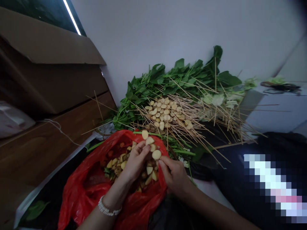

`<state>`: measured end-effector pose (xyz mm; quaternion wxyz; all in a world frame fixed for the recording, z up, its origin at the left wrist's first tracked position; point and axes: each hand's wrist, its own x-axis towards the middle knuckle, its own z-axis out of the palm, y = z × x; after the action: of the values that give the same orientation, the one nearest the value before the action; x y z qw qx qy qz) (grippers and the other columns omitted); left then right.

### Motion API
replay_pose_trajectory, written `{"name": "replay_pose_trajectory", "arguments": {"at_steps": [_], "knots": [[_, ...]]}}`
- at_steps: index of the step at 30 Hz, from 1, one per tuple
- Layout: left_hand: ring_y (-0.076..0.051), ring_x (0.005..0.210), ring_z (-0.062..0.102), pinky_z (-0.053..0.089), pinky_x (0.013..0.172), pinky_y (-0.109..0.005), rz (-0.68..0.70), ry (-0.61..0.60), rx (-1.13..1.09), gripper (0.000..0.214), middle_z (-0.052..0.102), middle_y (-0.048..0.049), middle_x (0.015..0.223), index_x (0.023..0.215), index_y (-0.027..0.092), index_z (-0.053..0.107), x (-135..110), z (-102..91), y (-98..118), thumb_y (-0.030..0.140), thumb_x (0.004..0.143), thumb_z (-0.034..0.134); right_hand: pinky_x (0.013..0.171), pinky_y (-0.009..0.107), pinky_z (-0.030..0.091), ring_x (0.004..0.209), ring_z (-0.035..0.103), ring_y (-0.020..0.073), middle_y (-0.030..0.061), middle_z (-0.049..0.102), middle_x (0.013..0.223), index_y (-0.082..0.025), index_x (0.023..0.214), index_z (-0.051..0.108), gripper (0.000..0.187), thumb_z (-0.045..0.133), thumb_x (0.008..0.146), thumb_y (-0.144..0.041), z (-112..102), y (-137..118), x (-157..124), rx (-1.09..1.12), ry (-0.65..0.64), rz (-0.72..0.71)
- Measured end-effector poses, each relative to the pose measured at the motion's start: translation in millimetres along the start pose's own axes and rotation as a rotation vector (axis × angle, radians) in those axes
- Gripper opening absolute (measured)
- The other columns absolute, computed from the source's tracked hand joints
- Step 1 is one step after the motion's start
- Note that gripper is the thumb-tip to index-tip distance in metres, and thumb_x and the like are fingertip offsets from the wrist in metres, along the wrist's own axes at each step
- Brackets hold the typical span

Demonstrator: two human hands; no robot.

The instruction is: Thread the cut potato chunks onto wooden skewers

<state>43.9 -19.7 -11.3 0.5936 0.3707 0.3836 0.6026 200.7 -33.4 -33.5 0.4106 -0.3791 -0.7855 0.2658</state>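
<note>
A cardboard box [55, 84] stands by a pale wall [144, 35]; nearby, perhaps a white bag [14, 119].

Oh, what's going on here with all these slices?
A person has both bare hands over an open red plastic bag of cut pieces. The left hand pinches at a row of pale slices; the right hand has its fingertips by the nearest one. Beyond the bag lie thin sticks, more slices and leafy greens.
</note>
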Motion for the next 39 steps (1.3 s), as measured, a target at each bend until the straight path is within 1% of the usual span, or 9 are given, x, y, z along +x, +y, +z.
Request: {"name": "replay_pose_trajectory", "arguments": {"at_steps": [4, 9, 12, 14, 16, 20, 27, 33, 39], "knots": [[-0.009, 0.062, 0.062, 0.049, 0.06, -0.017, 0.024, 0.026, 0.06, 0.022, 0.068, 0.0001, 0.073, 0.085, 0.016, 0.068, 1, -3.8, 3, 0.033, 0.073, 0.076, 0.064, 0.022, 0.038, 0.065, 0.06, 0.0138, 0.0011, 0.064, 0.072, -0.021, 0.084, 0.059, 0.026, 0.037, 0.097, -0.024, -13, -6, -1, -0.005, -0.071, 0.034], [-0.008, 0.062, 0.061, 0.051, 0.061, -0.018, 0.098, 0.126, -0.019, 0.026, 0.066, 0.0018, 0.072, 0.084, 0.016, 0.07, 7, -7.8, 12, 0.033, 0.068, 0.08, 0.07, 0.024, 0.042, 0.079, 0.065, 0.0169, 0.0042, 0.069, 0.085, -0.021, 0.096, 0.058, 0.018, 0.039, 0.095, -0.021, -40, -16, -15, -0.055, -0.16, 0.113], [-0.008, 0.062, 0.061, 0.051, 0.059, -0.018, 0.116, 0.167, -0.046, 0.027, 0.066, 0.0025, 0.072, 0.081, 0.016, 0.07, 9, -9.6, 12, 0.032, 0.064, 0.083, 0.064, 0.024, 0.042, 0.07, 0.062, 0.0161, 0.0033, 0.066, 0.079, -0.022, 0.085, 0.054, 0.02, 0.037, 0.095, -0.022, -58, -16, -24, -0.137, -0.183, 0.143], [-0.009, 0.062, 0.062, 0.051, 0.059, -0.018, 0.116, 0.147, -0.05, 0.027, 0.068, 0.0018, 0.072, 0.079, 0.016, 0.07, 7, -10.2, 11, 0.032, 0.063, 0.084, 0.06, 0.025, 0.041, 0.064, 0.059, 0.0158, 0.0023, 0.063, 0.073, -0.023, 0.08, 0.051, 0.023, 0.034, 0.096, -0.023, -70, -15, -25, -0.193, -0.164, 0.113], [-0.011, 0.064, 0.064, 0.051, 0.06, -0.02, 0.121, 0.105, -0.036, 0.03, 0.071, -0.0011, 0.076, 0.085, 0.017, 0.07, 5, -10.3, 10, 0.035, 0.064, 0.083, 0.057, 0.025, 0.04, 0.059, 0.055, 0.0156, 0.0011, 0.059, 0.069, -0.023, 0.081, 0.05, 0.023, 0.033, 0.096, -0.024, -81, -13, -21, -0.241, -0.122, 0.073], [-0.015, 0.069, 0.067, 0.05, 0.062, -0.022, 0.131, 0.062, 0.011, 0.041, 0.074, -0.0077, 0.083, 0.107, 0.016, 0.068, 3, -10.2, 13, 0.043, 0.076, 0.072, 0.055, 0.024, 0.038, 0.057, 0.052, 0.0143, -0.0012, 0.056, 0.066, -0.022, 0.081, 0.051, 0.021, 0.036, 0.095, -0.025, -104, -7, 4, -0.282, -0.017, 0.025], [-0.012, 0.064, 0.064, 0.047, 0.058, -0.019, 0.122, 0.092, 0.0, 0.036, 0.072, -0.005, 0.075, 0.103, 0.015, 0.069, 7, -13.5, 16, 0.042, 0.08, 0.067, 0.064, 0.026, 0.042, 0.068, 0.056, 0.017, 0.0028, 0.06, 0.073, -0.02, 0.08, 0.055, 0.019, 0.039, 0.091, -0.023, -133, 26, 76, -0.47, 0.169, -0.033], [-0.011, 0.06, 0.062, 0.046, 0.058, -0.019, 0.109, 0.113, -0.003, 0.035, 0.072, -0.0049, 0.075, 0.1, 0.015, 0.069, 9, -17.9, 18, 0.042, 0.078, 0.068, 0.072, 0.03, 0.041, 0.078, 0.058, 0.0216, 0.0092, 0.065, 0.083, -0.017, 0.083, 0.059, 0.019, 0.041, 0.088, -0.02, -145, 55, 127, -0.609, 0.218, -0.05], [-0.012, 0.062, 0.062, 0.046, 0.059, -0.019, 0.106, 0.114, 0.012, 0.032, 0.072, -0.0051, 0.076, 0.097, 0.015, 0.07, 7, -16.1, 22, 0.038, 0.076, 0.071, 0.075, 0.03, 0.042, 0.081, 0.06, 0.0222, 0.0117, 0.068, 0.087, -0.015, 0.086, 0.063, 0.021, 0.043, 0.089, -0.017, -147, 80, 147, -0.736, 0.198, -0.014]]}}
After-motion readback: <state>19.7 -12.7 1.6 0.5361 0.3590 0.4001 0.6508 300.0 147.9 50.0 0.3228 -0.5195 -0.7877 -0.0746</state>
